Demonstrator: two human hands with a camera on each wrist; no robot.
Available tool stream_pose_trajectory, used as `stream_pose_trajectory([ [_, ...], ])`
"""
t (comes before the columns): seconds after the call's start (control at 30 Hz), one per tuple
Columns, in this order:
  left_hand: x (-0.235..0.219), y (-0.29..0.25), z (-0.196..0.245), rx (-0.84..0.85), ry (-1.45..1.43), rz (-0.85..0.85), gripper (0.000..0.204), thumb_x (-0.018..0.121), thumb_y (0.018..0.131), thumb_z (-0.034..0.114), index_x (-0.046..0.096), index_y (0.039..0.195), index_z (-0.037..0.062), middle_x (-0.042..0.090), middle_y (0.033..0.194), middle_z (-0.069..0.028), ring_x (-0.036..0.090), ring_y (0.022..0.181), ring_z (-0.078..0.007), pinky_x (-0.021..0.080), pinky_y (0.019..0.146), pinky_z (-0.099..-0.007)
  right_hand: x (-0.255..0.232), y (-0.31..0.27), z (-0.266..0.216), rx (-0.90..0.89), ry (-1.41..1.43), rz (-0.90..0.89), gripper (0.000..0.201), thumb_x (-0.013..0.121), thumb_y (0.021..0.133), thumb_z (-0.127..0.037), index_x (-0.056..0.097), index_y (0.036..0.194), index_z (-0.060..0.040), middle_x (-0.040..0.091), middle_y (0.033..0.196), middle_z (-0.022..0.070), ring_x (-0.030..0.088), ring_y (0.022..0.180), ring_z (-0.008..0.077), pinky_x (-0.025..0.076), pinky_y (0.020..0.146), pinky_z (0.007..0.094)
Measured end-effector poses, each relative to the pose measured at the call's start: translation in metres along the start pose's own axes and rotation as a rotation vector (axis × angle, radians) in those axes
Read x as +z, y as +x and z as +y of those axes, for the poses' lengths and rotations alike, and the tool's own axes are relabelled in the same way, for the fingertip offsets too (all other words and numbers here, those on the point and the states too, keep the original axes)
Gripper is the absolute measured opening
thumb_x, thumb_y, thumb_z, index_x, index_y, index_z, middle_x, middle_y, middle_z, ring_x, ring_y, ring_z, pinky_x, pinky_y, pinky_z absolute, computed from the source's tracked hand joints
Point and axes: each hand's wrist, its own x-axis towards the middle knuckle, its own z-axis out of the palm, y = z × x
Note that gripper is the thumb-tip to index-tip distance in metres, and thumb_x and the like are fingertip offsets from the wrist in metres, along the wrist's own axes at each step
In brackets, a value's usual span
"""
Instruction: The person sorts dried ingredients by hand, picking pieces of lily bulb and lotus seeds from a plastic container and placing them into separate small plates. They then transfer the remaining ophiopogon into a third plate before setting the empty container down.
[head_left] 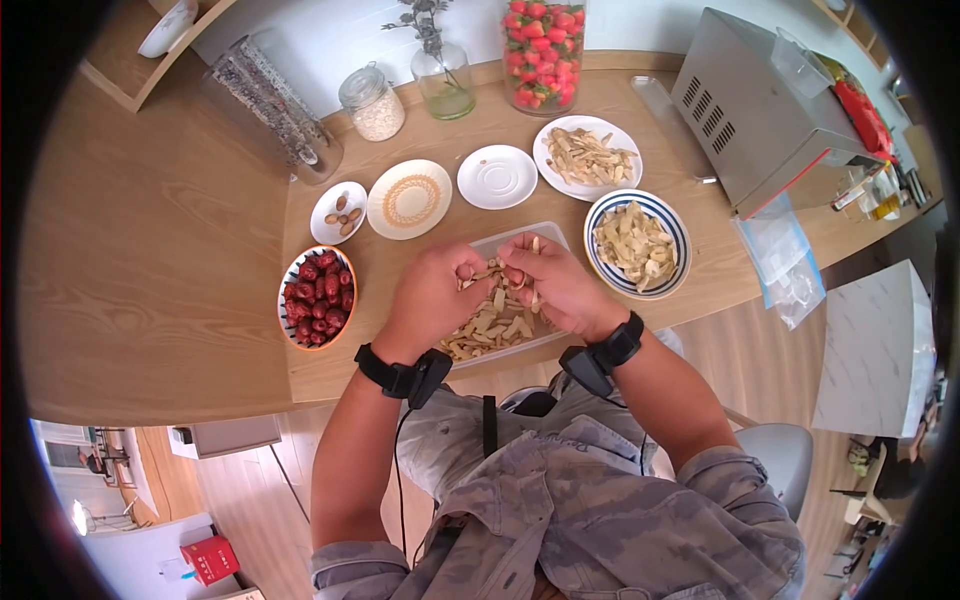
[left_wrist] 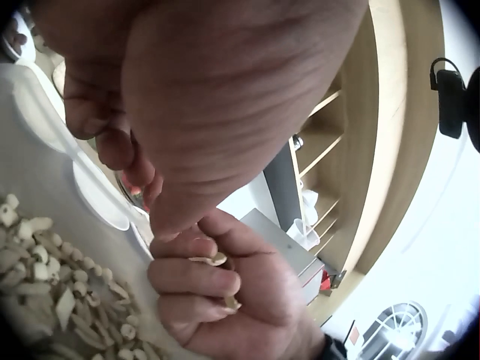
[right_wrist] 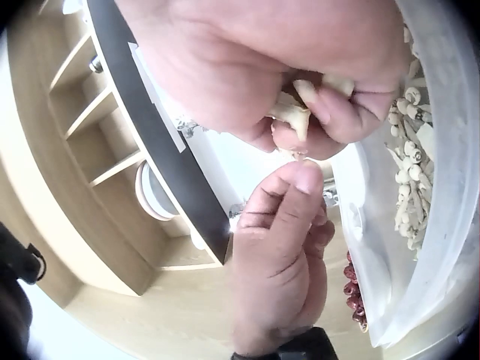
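Both hands meet fingertip to fingertip over a translucent tray (left_wrist: pixel 45 165) of mixed pale dried strips (head_left: pixel 490 335) and round white seeds (right_wrist: pixel 409 161). My right hand (head_left: pixel 555 285) is curled round several pale dried slices (right_wrist: pixel 291 112), which poke out between its fingers. Thumb and forefinger of my left hand (head_left: pixel 435 290) pinch a small pale bit right at the right hand's fingertips, mostly hidden by them. Right of the tray stands a blue-rimmed bowl (head_left: pixel 684 255) of dried slices. Behind it a white plate (head_left: pixel 541 152) bears pale strips.
A bowl (head_left: pixel 283 305) of red dates stands left, beside a small plate (head_left: pixel 322 205) with several brown nuts. A patterned plate (head_left: pixel 410 200) and a bare white plate (head_left: pixel 497 180) lie behind the tray. Strawberry jar (head_left: pixel 545 55), oat jar (head_left: pixel 375 110), vase (head_left: pixel 443 85) and grey oven (head_left: pixel 765 115) line the back.
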Motion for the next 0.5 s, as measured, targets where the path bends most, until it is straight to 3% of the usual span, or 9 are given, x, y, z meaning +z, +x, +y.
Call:
stream_pose_trajectory([
  [0.17,-0.003,-0.022,-0.004,0.157,0.46,-0.226,0.018,0.084,0.073,0.016,0.07,0.08,0.0067,0.067,0.086,-0.0106,0.066,0.087,-0.0347,0.053,0.074,-0.0465,0.004,-0.002,-0.001,-0.049,-0.026,0.012,0.014,0.067,0.103,-0.021,0.058,0.103,-0.0104,0.056,0.081,-0.002,0.049,0.065,0.0063,0.039,0.055,0.0232],
  [0.37,0.006,-0.025,-0.002,0.104,0.599,-0.197,0.011,0.08,0.074,0.016,0.072,0.079,0.0084,0.068,0.09,-0.0098,0.067,0.094,-0.0322,0.056,0.079,-0.0466,0.003,-0.003,-0.001,-0.033,-0.061,0.034,0.013,0.067,0.101,-0.019,0.058,0.103,-0.0098,0.056,0.079,-0.0016,0.049,0.062,0.0072,0.039,0.055,0.0235],
  [0.5,0.018,-0.025,-0.019,0.023,0.601,-0.274,0.01,0.079,0.076,0.016,0.073,0.079,0.0086,0.068,0.091,-0.0106,0.068,0.096,-0.0327,0.056,0.079,-0.0461,0.003,-0.003,-0.001,-0.013,-0.087,0.046,0.014,0.067,0.101,-0.02,0.058,0.103,-0.0092,0.056,0.08,-0.0017,0.05,0.063,0.0074,0.04,0.055,0.0235],
])
